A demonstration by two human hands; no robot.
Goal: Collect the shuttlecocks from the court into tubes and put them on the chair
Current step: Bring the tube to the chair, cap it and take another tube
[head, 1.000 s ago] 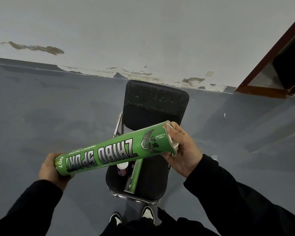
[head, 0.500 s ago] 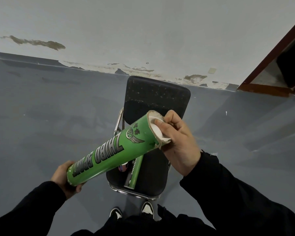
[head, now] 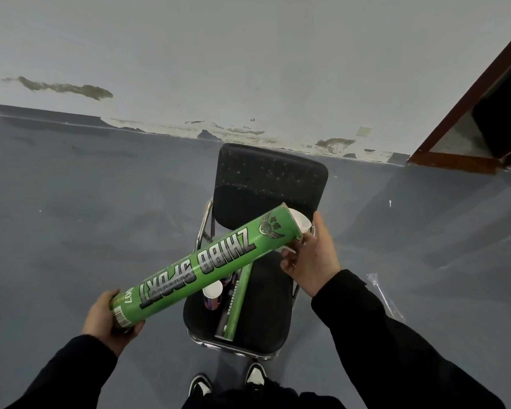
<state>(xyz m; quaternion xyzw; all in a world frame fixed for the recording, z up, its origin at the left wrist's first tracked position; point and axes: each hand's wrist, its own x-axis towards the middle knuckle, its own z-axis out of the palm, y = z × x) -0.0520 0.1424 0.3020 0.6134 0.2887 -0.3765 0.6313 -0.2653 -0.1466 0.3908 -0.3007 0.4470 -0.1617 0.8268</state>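
Note:
A long green shuttlecock tube (head: 207,270) printed "ZHIBO SPORT" slants across the head view above a black chair (head: 266,178). My left hand (head: 106,317) grips its lower end. My right hand (head: 316,258) is at the upper end, fingers curled under the rim and holding a white cap (head: 301,224) against the mouth. The tube's contents are hidden. On the seat lies a second, thinner green tube (head: 236,308), and beside it stands a small can with a white lid (head: 213,295).
The chair stands on grey floor close to a peeling white wall. A dark red door frame (head: 469,113) is at the right. A clear plastic wrapper (head: 384,296) lies on the floor right of the chair. My shoes (head: 254,376) are just in front of the seat.
The tube has tilted flatter and its printed side has turned up again. My right hand has slid from over the mouth to its right side, so the white cap shows.

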